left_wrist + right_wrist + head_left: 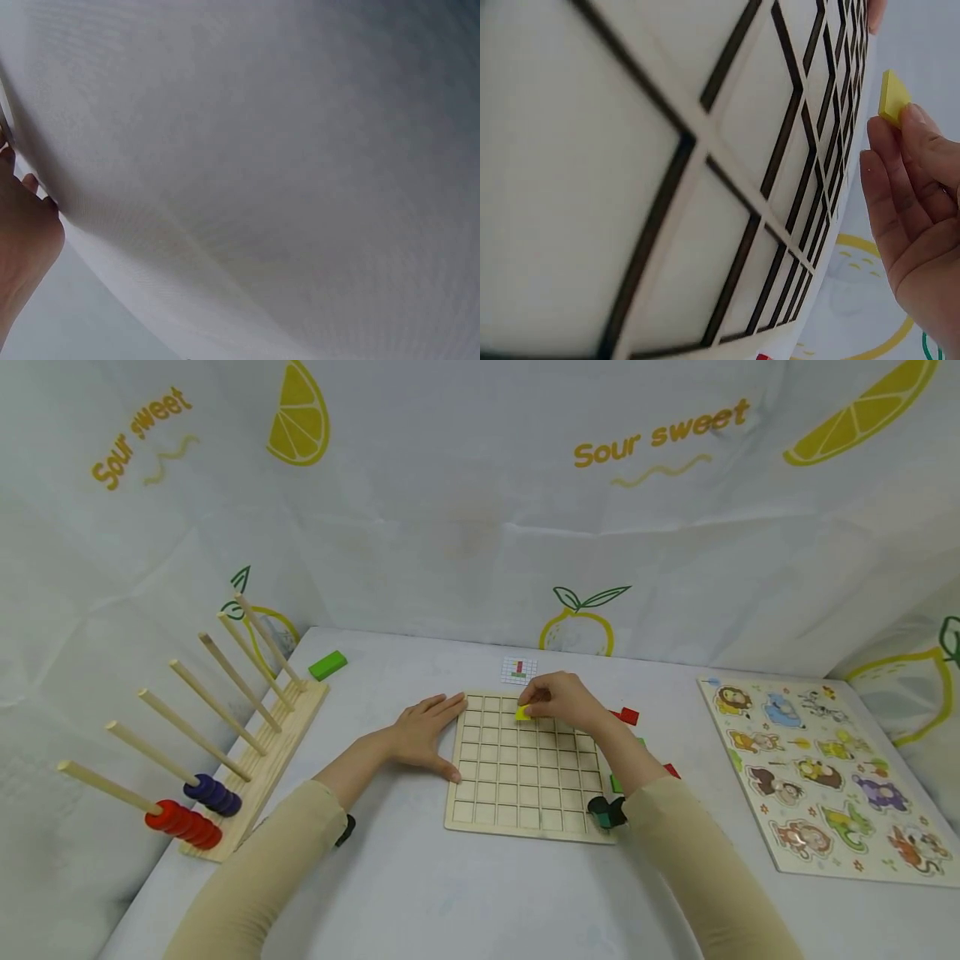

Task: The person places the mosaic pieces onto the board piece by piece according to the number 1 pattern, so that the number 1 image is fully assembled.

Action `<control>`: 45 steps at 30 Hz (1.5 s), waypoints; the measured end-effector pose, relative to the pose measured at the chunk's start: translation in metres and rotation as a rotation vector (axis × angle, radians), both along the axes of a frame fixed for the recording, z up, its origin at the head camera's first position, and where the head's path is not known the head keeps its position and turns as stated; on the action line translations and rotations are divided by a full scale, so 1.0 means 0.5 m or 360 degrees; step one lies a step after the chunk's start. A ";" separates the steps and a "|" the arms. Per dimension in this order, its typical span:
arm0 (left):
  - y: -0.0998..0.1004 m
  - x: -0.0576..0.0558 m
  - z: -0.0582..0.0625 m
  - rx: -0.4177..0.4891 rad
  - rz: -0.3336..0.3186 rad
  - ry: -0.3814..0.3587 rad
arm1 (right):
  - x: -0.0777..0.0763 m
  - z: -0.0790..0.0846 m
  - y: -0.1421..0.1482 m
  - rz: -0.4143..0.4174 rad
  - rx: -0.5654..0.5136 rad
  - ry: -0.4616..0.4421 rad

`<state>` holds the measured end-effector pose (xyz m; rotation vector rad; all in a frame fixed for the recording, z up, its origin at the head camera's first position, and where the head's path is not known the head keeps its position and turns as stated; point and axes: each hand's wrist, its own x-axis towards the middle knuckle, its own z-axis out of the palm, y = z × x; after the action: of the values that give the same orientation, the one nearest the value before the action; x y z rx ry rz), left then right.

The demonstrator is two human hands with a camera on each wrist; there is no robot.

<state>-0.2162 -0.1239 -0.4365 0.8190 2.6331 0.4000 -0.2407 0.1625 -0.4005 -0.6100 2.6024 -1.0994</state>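
A square wooden grid board point(507, 772) lies on the white table. My right hand point(564, 700) is over its far part and pinches a small yellow block point(522, 713) between thumb and fingers. In the right wrist view the yellow block point(893, 98) stands at the fingertips, beside the dark-lined grid. At the board's left edge rests my left hand point(422, 737), fingers spread and thumb on the rim. The left wrist view shows mostly pale tabletop, with the left hand point(28, 232) at its edge. Beyond the board lies a small pattern card point(519, 671).
Red point(629, 716) and green blocks point(617, 784) lie right of the board, partly hidden by the right arm. A bead rack with wooden pegs point(292, 727) stands left, near a green block point(327, 665). An animal puzzle board point(806, 810) lies at the right.
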 end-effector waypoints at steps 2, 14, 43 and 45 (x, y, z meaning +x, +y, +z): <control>0.001 0.000 0.001 -0.0008 0.0005 -0.0002 | 0.000 -0.002 -0.012 0.0016 -0.0004 -0.0008; 0.001 0.001 0.005 0.0011 0.0014 -0.0026 | -0.009 -0.021 -0.052 -0.0041 0.0161 0.0025; -0.001 0.004 0.000 0.0040 0.0011 -0.0002 | 0.000 -0.027 -0.051 -0.0063 0.0206 -0.0021; 0.001 0.003 0.000 0.0050 0.0003 0.0005 | 0.001 -0.025 -0.049 -0.0072 0.0209 -0.0024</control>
<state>-0.2147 -0.1237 -0.4365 0.8281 2.6370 0.4419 -0.2404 0.1379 -0.4132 -0.5144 2.6618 -0.9323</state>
